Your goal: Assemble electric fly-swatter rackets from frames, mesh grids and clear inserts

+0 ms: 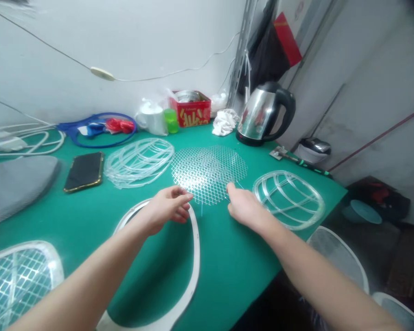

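Diamond-patterned metal mesh sheets (210, 170) lie overlapping on the green tabletop in front of both hands. My right hand (244, 204) is closed at their near right edge, pinching the mesh between thumb and fingers. At the near left edge, my left hand (169, 207) has thumb and forefinger together against the mesh, the other fingers curled. Thin wire tabs stick out from the mesh. Below my left hand lies a white racket frame (196, 248) with an open middle, partly covered by my wrist.
Clear plastic ribbed grids lie left (140, 161) and right (290, 200). A phone (84, 171), a blue racket frame (100, 143), a white mug (152, 118), a green cup (171, 121), a red tin (194, 112) and a kettle (262, 112) stand around. A meshed racket (53, 262) is near left.
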Tool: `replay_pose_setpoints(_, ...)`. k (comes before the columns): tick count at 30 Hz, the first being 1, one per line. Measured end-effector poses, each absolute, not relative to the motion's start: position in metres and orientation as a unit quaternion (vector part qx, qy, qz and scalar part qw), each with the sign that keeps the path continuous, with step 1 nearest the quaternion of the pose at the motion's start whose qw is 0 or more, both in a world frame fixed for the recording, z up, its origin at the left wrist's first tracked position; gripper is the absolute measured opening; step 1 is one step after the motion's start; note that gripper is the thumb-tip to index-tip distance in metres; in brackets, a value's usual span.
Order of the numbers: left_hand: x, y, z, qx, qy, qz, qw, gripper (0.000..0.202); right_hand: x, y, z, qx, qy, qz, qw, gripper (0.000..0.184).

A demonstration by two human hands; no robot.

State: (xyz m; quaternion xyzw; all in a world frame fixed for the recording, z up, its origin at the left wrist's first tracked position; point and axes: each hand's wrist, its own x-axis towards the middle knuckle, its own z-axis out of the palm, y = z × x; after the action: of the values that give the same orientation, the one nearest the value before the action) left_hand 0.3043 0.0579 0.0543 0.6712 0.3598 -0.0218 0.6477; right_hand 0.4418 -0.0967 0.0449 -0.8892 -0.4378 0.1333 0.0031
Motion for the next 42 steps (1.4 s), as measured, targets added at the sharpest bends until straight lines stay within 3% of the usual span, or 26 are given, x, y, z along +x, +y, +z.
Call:
replay_pose_setpoints(8, 0.298, 0.06, 0.052, 0.643, 0.36, -0.015, 0.676, 0.035, 0.437, -0.084, 0.053, -0.867, -0.474, 0.146, -0.048, 0.034)
replay_pose_setpoints(13, 0.293, 0.059, 0.052, 0.585, 0.357, -0.025, 0.728, 0.035, 0.443, -0.088, 0.052, -0.878, -0.458, 0.137, -0.004, 0.04)
replay_pose_setpoints(18, 0.307, 0.049, 0.054, 0.468, 0.387, -0.023, 0.794, 0.038, 0.452, -0.094, 0.075, -0.885, -0.426, 0.095, 0.165, 0.04)
replay_pose_setpoints(23, 0.331, 0.047, 0.048, 0.392, 0.343, 0.158, 0.839, 0.018, 0.462, -0.095, 0.083, -0.855, -0.386, 0.12, 0.324, 0.031)
replay_pose_setpoints(25, 0.332, 0.048, 0.046, 0.389, 0.331, 0.195, 0.837, 0.02, 0.475, -0.09, 0.077, -0.848, -0.301, 0.125, 0.417, 0.043)
replay_pose_setpoints(28, 0.326, 0.049, 0.047, 0.398, 0.307, 0.206, 0.84, 0.025, 0.493, -0.076, 0.064, -0.77, -0.188, 0.221, 0.569, 0.062)
replay_pose_setpoints(31, 0.315, 0.048, 0.049, 0.413, 0.284, 0.213, 0.839, 0.031, 0.496, -0.06, 0.051, -0.668, -0.141, 0.331, 0.652, 0.069)
replay_pose_setpoints(35, 0.294, 0.049, 0.058, 0.451, 0.262, 0.205, 0.828, 0.041, 0.485, -0.05, 0.044, -0.585, -0.102, 0.379, 0.71, 0.054)
replay_pose_setpoints(38, 0.263, 0.058, 0.063, 0.59, 0.282, 0.134, 0.745, 0.04, 0.483, -0.052, 0.043, -0.502, -0.087, 0.411, 0.756, 0.032)
replay_pose_setpoints(42, 0.202, 0.079, 0.053, 0.822, 0.406, 0.108, 0.386, 0.042, 0.486, -0.054, 0.035, -0.427, -0.063, 0.405, 0.806, 0.022)
